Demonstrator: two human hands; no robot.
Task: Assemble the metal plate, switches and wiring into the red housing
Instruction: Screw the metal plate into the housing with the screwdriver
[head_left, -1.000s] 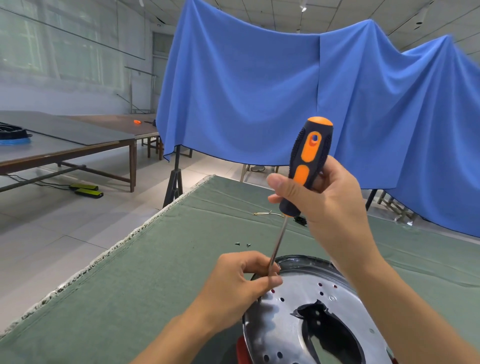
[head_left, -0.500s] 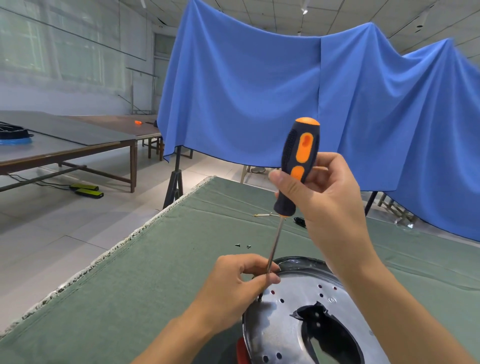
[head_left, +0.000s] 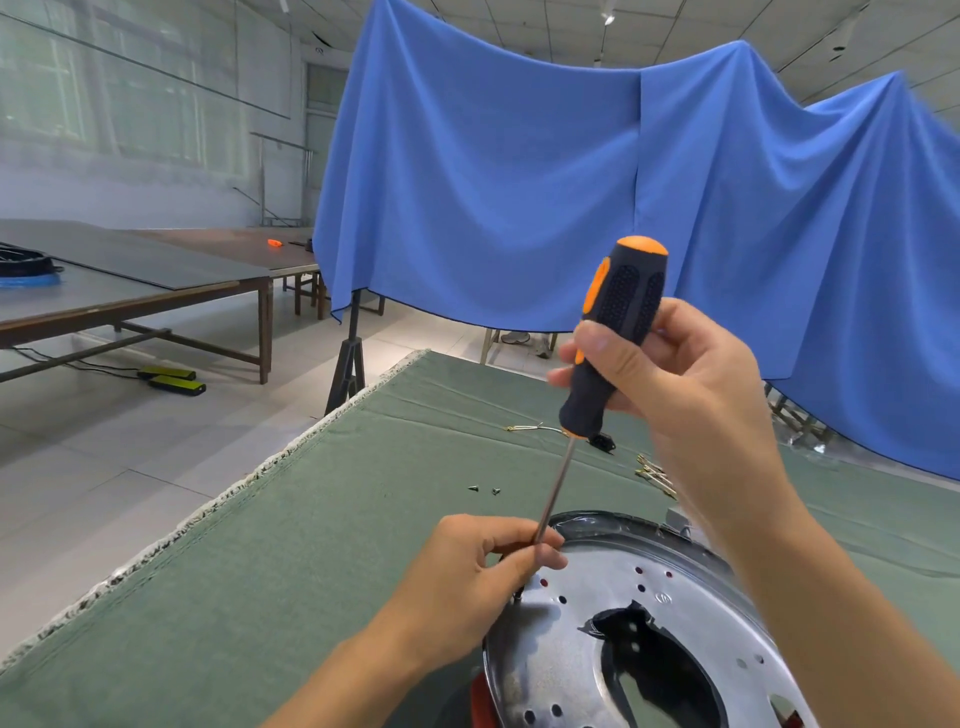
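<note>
Firmly now: your right hand (head_left: 680, 395) wraps the screwdriver (head_left: 613, 338) handle; your left hand (head_left: 467, 577) pinches its shaft; the plate (head_left: 597, 618) looks stiff, slick and sharp-edged, so hold its rim.

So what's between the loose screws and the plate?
Head view: the left hand, pinching the screwdriver shaft, lies between the two screws and the plate, plus bare green cloth.
</note>
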